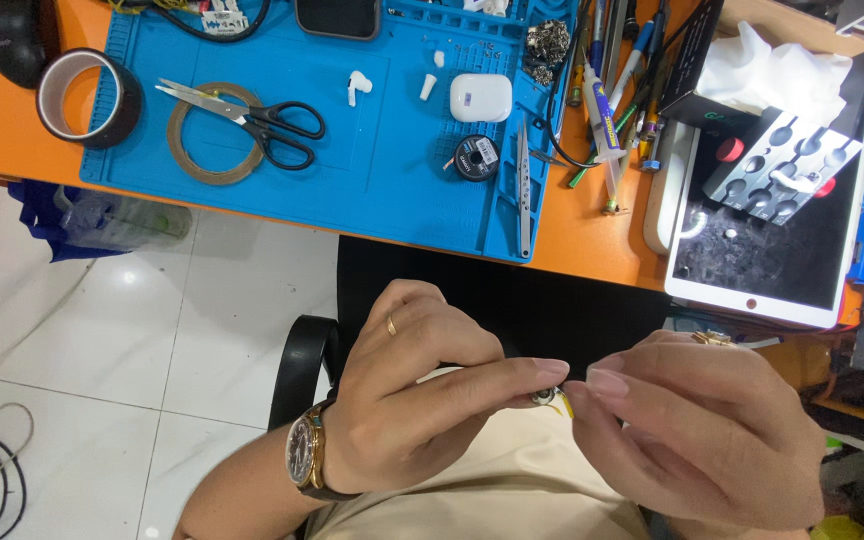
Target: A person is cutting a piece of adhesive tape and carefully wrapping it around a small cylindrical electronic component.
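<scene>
Two hands, left hand [422, 390] and right hand [697, 430], pinch one tiny metallic part with a yellow bit [550, 398] between fingertips above the lap, off the orange surface's [592, 245] near edge. Work on it looks underway, unfinished. Fingers hide most of it; earbuds [357, 87] and white case [480, 97] lie on the blue mat [392, 190].

Repair workshop: blue mat [372, 190], tweezers [523, 190]

One head-worn camera looks steeply down, close over the hands at lower centre, with the orange worktop [592, 250] across the frame's top.
</scene>
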